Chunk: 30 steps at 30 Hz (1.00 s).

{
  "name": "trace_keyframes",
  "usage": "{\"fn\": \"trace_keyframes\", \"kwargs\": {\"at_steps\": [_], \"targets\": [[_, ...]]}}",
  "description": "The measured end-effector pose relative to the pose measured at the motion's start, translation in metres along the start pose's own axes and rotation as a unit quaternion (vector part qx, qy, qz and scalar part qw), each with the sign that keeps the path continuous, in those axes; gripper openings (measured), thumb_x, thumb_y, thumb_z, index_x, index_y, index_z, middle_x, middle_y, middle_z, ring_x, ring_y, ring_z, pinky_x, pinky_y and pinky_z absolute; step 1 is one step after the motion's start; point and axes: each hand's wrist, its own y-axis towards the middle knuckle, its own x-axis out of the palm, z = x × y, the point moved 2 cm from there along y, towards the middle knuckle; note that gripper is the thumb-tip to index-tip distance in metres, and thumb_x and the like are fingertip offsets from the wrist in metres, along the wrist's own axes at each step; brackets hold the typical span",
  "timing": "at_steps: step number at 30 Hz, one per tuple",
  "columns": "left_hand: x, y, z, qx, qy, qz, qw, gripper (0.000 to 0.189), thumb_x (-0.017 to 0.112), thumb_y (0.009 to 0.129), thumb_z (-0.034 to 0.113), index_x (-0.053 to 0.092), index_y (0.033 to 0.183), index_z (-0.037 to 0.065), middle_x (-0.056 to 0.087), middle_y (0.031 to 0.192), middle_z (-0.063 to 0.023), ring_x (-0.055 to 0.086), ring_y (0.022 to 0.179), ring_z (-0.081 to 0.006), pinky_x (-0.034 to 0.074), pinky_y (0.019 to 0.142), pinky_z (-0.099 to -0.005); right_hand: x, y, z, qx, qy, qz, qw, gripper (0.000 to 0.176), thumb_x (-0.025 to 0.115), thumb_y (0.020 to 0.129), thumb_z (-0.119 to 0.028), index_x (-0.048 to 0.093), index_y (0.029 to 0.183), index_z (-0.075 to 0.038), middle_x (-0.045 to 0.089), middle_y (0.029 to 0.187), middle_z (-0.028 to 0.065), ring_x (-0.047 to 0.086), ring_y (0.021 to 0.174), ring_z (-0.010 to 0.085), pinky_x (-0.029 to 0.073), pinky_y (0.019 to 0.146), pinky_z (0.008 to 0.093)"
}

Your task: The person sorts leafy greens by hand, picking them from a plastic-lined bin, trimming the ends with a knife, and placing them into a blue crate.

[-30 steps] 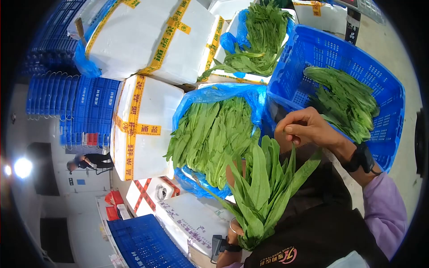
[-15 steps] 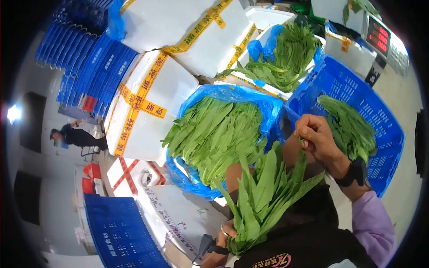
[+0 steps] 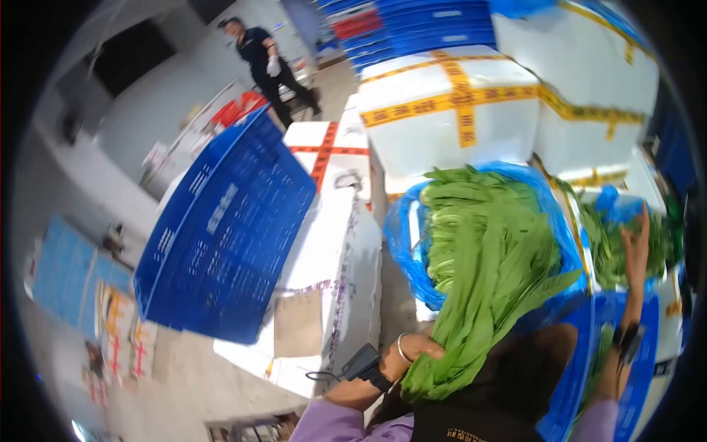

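In my left hand [image 3: 423,346] is a bunch of long leafy greens [image 3: 471,309], gripped by the stem end, its leaves fanning up and right. The leaves overlap a foam box lined with a blue plastic bag [image 3: 401,228], where more greens [image 3: 508,199] lie stacked. My right hand [image 3: 637,239] reaches out to the right, thumb and fingers apart, over a second box of greens [image 3: 607,258] with a blue bag in it. No item shows between those fingers.
A blue crate [image 3: 228,228] stands tilted on a white carton [image 3: 294,368] at left. Another blue crate [image 3: 641,353] is low at right, partly behind my right arm. Taped foam boxes [image 3: 449,110] are stacked behind. A person [image 3: 265,62] stands far back left.
The view has swung left. My right hand has gone from close above the bunch out to the right-hand box, its fingers spreading. My left hand still holds the greens.
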Motion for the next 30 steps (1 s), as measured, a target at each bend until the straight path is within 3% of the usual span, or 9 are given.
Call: {"fn": "trace_keyframes", "kwargs": {"at_steps": [1,6,8,12,17,20,23,28,30], "targets": [[0.000,0.001,0.003,0.009,0.040,-0.007,0.999,0.087,0.076,0.071,0.013,0.034,0.145,0.003,0.046,0.141,-0.0137,0.046,0.128,-0.0268,0.034,0.109,-0.0399,0.013,-0.017,-0.056,0.052,0.068,-0.054,0.995,0.066,0.061,0.091,-0.023,0.031,0.149,-0.013,0.050,0.134,0.0172,0.057,0.078,0.0109,0.048,0.071,0.0254],[0.036,0.035,0.027,0.146,0.142,0.083,0.976,0.080,0.077,0.074,0.014,0.037,0.142,0.002,0.051,0.134,-0.0116,0.049,0.123,-0.0224,0.038,0.104,-0.0364,0.071,-0.105,-0.163,0.130,0.283,-0.402,0.861,0.057,0.065,0.089,-0.034,0.049,0.134,-0.003,0.067,0.097,0.0099,0.062,0.082,0.0147,0.050,0.073,0.0271],[0.043,0.046,0.030,0.142,0.237,0.149,0.949,0.070,0.076,0.076,0.021,0.043,0.134,0.002,0.056,0.123,-0.0091,0.053,0.113,-0.0203,0.042,0.097,-0.0347,0.084,-0.136,-0.204,0.163,0.342,-0.445,0.811,0.075,0.071,0.084,-0.039,0.039,0.141,-0.002,0.061,0.116,0.0120,0.059,0.105,0.0195,0.047,0.090,0.0321],[0.058,0.067,0.008,0.238,0.225,0.252,0.911,0.050,0.073,0.083,0.011,0.049,0.126,0.000,0.061,0.112,-0.0070,0.059,0.103,-0.0164,0.048,0.086,-0.0290,0.108,-0.203,-0.206,0.194,0.405,-0.450,0.772,0.110,0.082,0.074,-0.036,0.011,0.151,0.000,0.032,0.148,0.0124,0.030,0.136,0.0224,0.028,0.111,0.0355],[0.057,0.064,-0.019,0.238,0.244,0.252,0.906,0.056,0.076,0.083,0.016,0.046,0.127,-0.002,0.060,0.115,-0.0090,0.058,0.105,-0.0175,0.048,0.089,-0.0314,0.106,-0.215,-0.219,0.196,0.258,-0.424,0.845,0.106,0.085,0.069,-0.027,0.020,0.149,0.000,0.041,0.141,0.0121,0.039,0.130,0.0218,0.034,0.106,0.0347],[0.063,0.056,-0.008,0.305,0.332,0.233,0.862,0.086,0.079,0.081,0.025,0.026,0.143,0.000,0.048,0.132,-0.0126,0.044,0.125,-0.0223,0.036,0.105,-0.0364,0.101,-0.219,-0.213,0.308,0.408,-0.399,0.762,0.100,0.086,0.064,-0.028,0.032,0.144,0.000,0.050,0.133,0.0124,0.052,0.117,0.0203,0.042,0.099,0.0329],[0.052,0.048,-0.008,0.220,0.119,0.288,0.924,0.090,0.078,0.081,0.026,0.022,0.146,0.002,0.045,0.135,-0.0119,0.041,0.128,-0.0234,0.033,0.108,-0.0356,0.080,-0.215,-0.243,0.409,0.522,-0.364,0.654,0.095,0.082,0.068,-0.025,0.031,0.144,0.001,0.051,0.134,0.0152,0.055,0.118,0.0244,0.044,0.099,0.0359],[0.025,0.037,-0.005,0.202,0.004,0.267,0.942,0.087,0.071,0.087,0.019,0.013,0.151,0.014,0.049,0.133,-0.0054,0.050,0.120,-0.0162,0.046,0.095,-0.0315,0.059,-0.233,-0.237,0.410,0.581,-0.380,0.592,0.088,0.073,0.074,-0.023,0.028,0.146,0.001,0.050,0.135,0.0206,0.057,0.117,0.0304,0.048,0.098,0.0416],[0.036,0.030,-0.001,0.234,0.016,0.298,0.925,0.088,0.071,0.087,0.017,0.013,0.152,0.012,0.044,0.136,-0.0067,0.046,0.123,-0.0180,0.040,0.101,-0.0324,0.060,-0.242,-0.233,0.454,0.583,-0.381,0.556,0.087,0.072,0.075,-0.023,0.027,0.146,0.001,0.050,0.136,0.0212,0.057,0.118,0.0310,0.048,0.098,0.0421]]}}
